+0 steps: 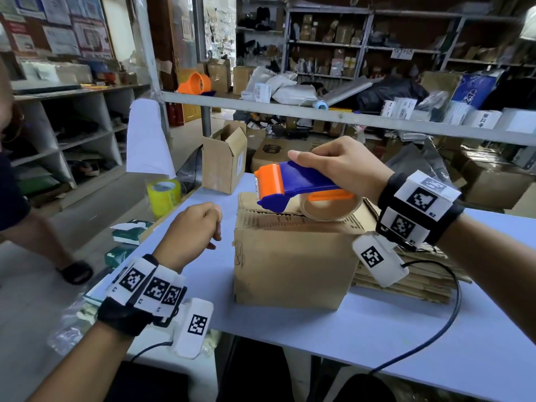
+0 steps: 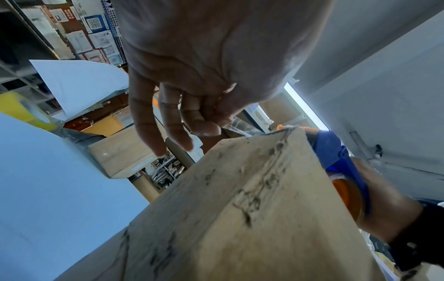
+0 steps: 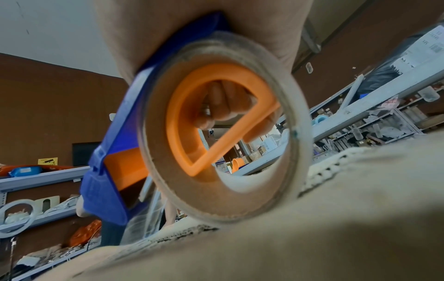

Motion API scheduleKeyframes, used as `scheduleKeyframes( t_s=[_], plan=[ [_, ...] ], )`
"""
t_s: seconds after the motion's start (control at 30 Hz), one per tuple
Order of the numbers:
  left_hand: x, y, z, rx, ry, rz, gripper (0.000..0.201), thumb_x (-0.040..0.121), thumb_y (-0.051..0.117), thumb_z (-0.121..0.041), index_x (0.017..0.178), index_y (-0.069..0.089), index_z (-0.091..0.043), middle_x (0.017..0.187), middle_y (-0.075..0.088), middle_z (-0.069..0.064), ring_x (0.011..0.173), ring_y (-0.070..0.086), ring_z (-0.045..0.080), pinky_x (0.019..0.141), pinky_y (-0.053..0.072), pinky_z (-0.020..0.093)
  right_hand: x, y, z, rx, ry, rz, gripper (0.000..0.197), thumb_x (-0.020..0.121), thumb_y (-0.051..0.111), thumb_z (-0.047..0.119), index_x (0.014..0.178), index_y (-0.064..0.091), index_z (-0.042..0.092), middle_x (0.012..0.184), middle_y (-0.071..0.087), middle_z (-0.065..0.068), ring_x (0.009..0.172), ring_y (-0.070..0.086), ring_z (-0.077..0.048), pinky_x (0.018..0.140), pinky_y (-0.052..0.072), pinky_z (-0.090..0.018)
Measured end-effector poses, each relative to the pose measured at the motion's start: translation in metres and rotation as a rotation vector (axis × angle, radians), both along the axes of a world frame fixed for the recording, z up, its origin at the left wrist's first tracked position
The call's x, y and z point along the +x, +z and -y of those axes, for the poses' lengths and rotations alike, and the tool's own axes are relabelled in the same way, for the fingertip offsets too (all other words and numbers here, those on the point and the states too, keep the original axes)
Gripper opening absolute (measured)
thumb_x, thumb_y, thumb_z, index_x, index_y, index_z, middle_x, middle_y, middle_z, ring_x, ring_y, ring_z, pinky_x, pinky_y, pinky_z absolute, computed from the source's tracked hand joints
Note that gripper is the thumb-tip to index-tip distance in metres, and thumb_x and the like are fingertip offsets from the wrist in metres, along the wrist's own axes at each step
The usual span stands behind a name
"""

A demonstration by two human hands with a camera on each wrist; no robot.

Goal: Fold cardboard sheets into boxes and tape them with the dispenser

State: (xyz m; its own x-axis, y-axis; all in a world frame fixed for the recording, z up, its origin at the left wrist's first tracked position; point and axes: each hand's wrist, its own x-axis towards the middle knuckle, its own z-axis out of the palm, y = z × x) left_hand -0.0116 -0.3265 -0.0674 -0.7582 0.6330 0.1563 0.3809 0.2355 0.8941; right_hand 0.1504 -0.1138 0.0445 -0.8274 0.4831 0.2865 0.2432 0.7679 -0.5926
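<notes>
The folded box (image 1: pixel 293 256) stands at the middle of the desk (image 1: pixel 377 338). The tape dispenser (image 1: pixel 293 187) rests on its top at the far edge, the right hand (image 1: pixel 342 166) over it. At 3 o'clock lies a stack of flat cardboard sheets (image 1: pixel 412 274) (touching the box). At 9 o'clock hangs the left hand (image 1: pixel 194 227); at 11 o'clock stands an open box (image 1: pixel 223 161), a tape roll (image 1: pixel 164 195) left of it.

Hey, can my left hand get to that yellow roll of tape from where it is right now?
Probably yes. The left hand holds nothing and hovers left of the box; the yellow tape roll stands further left at the table's edge, with nothing between them.
</notes>
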Motion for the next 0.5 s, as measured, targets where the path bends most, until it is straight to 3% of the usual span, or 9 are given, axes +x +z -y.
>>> scheduleKeyframes(
  t_s=[0.07, 0.17, 0.23, 0.33, 0.4, 0.5],
  plan=[
    [0.005, -0.004, -0.002, -0.025, -0.008, 0.001, 0.035, 0.097, 0.038, -0.018, 0.064, 0.050, -0.016, 0.063, 0.059, 0.001, 0.070, 0.060, 0.022, 0.074, 0.059, 0.047, -0.001, 0.000, 0.001, 0.009, 0.003, 0.006, 0.058, 0.086, 0.060, 0.074, 0.074, 0.077, 0.019, 0.055, 0.058, 0.004, 0.047, 0.048, -0.004, 0.055, 0.035, -0.028],
    [0.018, -0.009, -0.009, -0.099, -0.022, -0.068, 0.034, 0.100, 0.037, -0.022, 0.074, 0.053, -0.006, 0.072, 0.063, 0.009, 0.072, 0.061, 0.026, 0.075, 0.059, 0.050, 0.000, 0.000, 0.001, 0.005, 0.006, 0.009, 0.053, 0.087, 0.060, 0.073, 0.071, 0.078, 0.026, 0.056, 0.062, 0.005, 0.047, 0.050, -0.003, 0.056, 0.036, -0.027],
    [0.024, -0.009, -0.013, -0.141, -0.034, -0.143, 0.035, 0.102, 0.035, -0.022, 0.081, 0.053, -0.001, 0.075, 0.065, 0.013, 0.075, 0.063, 0.033, 0.075, 0.057, 0.053, 0.000, -0.001, 0.001, 0.000, 0.001, 0.001, 0.058, 0.086, 0.060, 0.073, 0.074, 0.077, 0.020, 0.057, 0.061, 0.002, 0.048, 0.049, -0.004, 0.056, 0.036, -0.028],
    [0.023, -0.007, -0.013, -0.192, -0.053, -0.197, 0.033, 0.100, 0.036, -0.025, 0.084, 0.056, -0.005, 0.074, 0.066, 0.011, 0.074, 0.065, 0.035, 0.071, 0.057, 0.053, -0.001, -0.002, 0.002, -0.006, -0.013, -0.013, 0.068, 0.085, 0.061, 0.074, 0.080, 0.075, 0.007, 0.065, 0.061, -0.013, 0.053, 0.048, -0.012, 0.061, 0.035, -0.032],
    [0.019, -0.003, -0.009, -0.251, -0.061, -0.216, 0.034, 0.093, 0.037, -0.032, 0.086, 0.061, -0.010, 0.071, 0.067, 0.006, 0.071, 0.066, 0.030, 0.067, 0.059, 0.049, -0.001, -0.002, 0.002, -0.011, -0.016, -0.014, 0.071, 0.084, 0.061, 0.075, 0.084, 0.075, 0.005, 0.070, 0.063, -0.018, 0.055, 0.049, -0.014, 0.062, 0.035, -0.033],
    [0.018, -0.003, -0.003, -0.397, -0.100, -0.196, 0.038, 0.069, 0.035, -0.039, 0.074, 0.066, -0.016, 0.064, 0.066, 0.001, 0.068, 0.067, 0.025, 0.062, 0.061, 0.042, 0.000, -0.001, 0.004, -0.016, -0.015, -0.011, 0.070, 0.084, 0.061, 0.075, 0.086, 0.077, 0.007, 0.073, 0.066, -0.018, 0.055, 0.050, -0.013, 0.063, 0.036, -0.034]
  ],
)
